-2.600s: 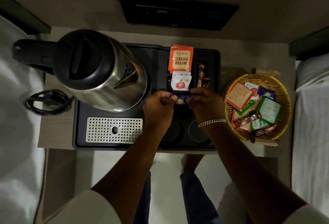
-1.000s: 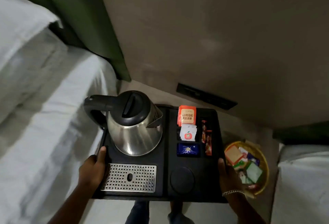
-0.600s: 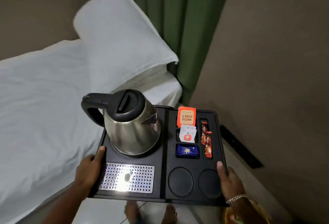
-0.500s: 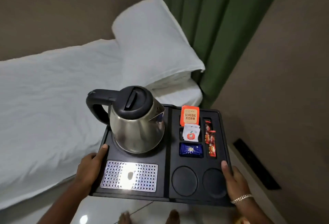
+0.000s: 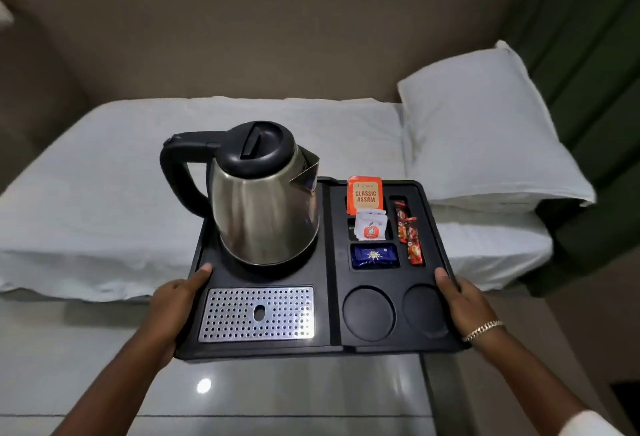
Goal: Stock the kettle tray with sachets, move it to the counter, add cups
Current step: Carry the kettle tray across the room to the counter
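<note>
I hold a black kettle tray [image 5: 330, 262] level in the air in front of me. My left hand [image 5: 175, 304] grips its left edge and my right hand [image 5: 462, 304], with a bracelet on the wrist, grips its right edge. A steel kettle [image 5: 263, 200] with a black lid and handle stands on the tray's back left. In the right compartments lie an orange Classic Assam sachet [image 5: 365, 195], white sachets [image 5: 370, 226], a blue sachet [image 5: 374, 255] and red stick sachets [image 5: 408, 234]. Two round cup recesses [image 5: 369, 312] at the front right hold nothing.
A metal drip grille [image 5: 258, 312] sits at the tray's front left. Behind the tray is a bed with a white sheet [image 5: 104, 200] and a white pillow [image 5: 481, 130]. A green curtain [image 5: 588, 65] hangs at the right. A glossy tiled floor [image 5: 277, 394] lies below.
The blue sachet went into its compartment, then both hands took the tray's edges and lifted it off the side table. I turned left, so the bed now faces me and the basket is out of view.
</note>
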Demonstrator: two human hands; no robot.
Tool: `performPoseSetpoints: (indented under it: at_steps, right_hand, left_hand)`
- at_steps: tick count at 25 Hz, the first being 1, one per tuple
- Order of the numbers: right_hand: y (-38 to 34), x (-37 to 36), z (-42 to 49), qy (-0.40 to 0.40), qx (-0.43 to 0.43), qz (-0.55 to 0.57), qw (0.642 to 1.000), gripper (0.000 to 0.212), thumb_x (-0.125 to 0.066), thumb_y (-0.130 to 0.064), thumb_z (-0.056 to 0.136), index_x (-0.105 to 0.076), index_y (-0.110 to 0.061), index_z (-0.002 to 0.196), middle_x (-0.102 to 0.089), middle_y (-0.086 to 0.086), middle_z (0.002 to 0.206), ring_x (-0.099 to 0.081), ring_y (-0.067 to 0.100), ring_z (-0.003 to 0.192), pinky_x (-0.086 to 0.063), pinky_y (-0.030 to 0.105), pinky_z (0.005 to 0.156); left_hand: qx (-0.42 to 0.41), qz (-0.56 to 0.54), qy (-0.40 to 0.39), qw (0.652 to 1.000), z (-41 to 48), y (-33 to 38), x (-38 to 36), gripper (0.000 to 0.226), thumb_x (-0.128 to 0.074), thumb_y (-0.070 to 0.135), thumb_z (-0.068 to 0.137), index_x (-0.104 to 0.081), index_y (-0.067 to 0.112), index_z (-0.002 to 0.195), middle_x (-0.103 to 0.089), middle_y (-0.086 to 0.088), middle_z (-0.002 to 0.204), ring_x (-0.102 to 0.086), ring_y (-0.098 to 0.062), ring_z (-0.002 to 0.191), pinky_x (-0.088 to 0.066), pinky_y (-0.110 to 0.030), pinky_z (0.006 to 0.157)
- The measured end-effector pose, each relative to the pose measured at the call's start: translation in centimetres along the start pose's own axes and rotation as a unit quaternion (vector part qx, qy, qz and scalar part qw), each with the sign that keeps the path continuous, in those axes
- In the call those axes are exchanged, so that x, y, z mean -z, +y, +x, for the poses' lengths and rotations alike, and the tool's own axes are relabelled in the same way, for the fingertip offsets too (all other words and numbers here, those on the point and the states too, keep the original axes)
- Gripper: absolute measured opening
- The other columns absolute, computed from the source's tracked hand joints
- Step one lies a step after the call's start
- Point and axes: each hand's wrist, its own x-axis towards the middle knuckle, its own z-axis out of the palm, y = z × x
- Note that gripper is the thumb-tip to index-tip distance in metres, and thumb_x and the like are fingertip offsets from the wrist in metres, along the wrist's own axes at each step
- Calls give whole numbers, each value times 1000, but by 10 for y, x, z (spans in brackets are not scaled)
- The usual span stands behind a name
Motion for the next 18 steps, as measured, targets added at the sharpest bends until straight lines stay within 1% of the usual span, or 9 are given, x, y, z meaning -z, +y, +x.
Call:
performPoseSetpoints:
  at_steps: [1,3,5,6,7,9,12,15,18]
  right_hand:
    - [-19,-19,-1,-21,20,-14,999,54,-51,-51,88,-64,1,91,-69,19,94,-63,32,91,-50,44,87]
    - [-57,-74,-15,-68,59,-50,995,54,-49,-51,89,-62,1,86,-67,16,87,-61,31,85,-46,40,79]
    - [-83,-126,-38,-100,81,-71,989,52,-48,-52,89,-55,-3,73,-59,10,73,-54,27,73,-41,37,70]
    - [-93,-148,-50,-109,86,-76,987,50,-47,-52,89,-50,-8,67,-54,6,67,-50,25,68,-38,36,66]
    - [-103,-170,-60,-111,96,-77,986,49,-47,-52,89,-46,-11,63,-49,4,63,-46,24,64,-35,35,62]
    - [-126,-198,-77,-97,113,-72,986,49,-47,-52,89,-44,-12,61,-47,3,60,-43,22,60,-33,34,59]
    - [-163,-239,-100,-113,138,-66,982,51,-45,-54,89,-49,-7,68,-50,7,65,-45,23,62,-33,34,59]
    - [-196,-294,-127,-160,180,-77,968,50,-46,-53,89,-50,-6,71,-50,9,66,-46,24,62,-34,35,58]
    - [-232,-370,-156,-221,216,-90,947,46,-48,-50,89,-47,-9,67,-50,7,63,-46,24,59,-34,34,57]
  left_hand:
    - [7,-14,12,1000,-5,-11,26,54,-68,54,76,-71,1,85,-77,-17,76,-73,-37,72,-58,-48,76]
    - [14,-53,58,997,-19,-38,90,49,-67,53,78,-71,4,82,-77,-16,75,-73,-33,67,-57,-40,67]
    - [9,-77,109,991,-27,-55,146,43,-68,51,78,-69,8,74,-76,-13,69,-71,-24,56,-51,-31,55]
    - [10,-85,130,988,-28,-58,172,42,-70,50,76,-68,9,72,-75,-11,67,-70,-23,55,-48,-29,53]
    - [12,-93,140,986,-26,-58,197,44,-71,51,74,-69,7,73,-75,-11,67,-70,-25,58,-48,-29,53]
    - [6,-100,149,984,-16,-51,237,53,-72,53,72,-70,1,80,-76,-14,73,-71,-32,69,-50,-30,56]
    - [-8,-118,163,979,-5,-47,297,65,-73,54,71,-67,-7,91,-76,-18,78,-71,-38,77,-53,-34,62]
    - [3,-137,181,974,-12,-69,363,65,-71,56,70,-69,-5,91,-77,-17,75,-73,-38,73,-56,-39,66]
    - [19,-169,243,955,-23,-111,432,53,-69,55,74,-72,3,83,-77,-14,69,-73,-35,64,-57,-38,63]
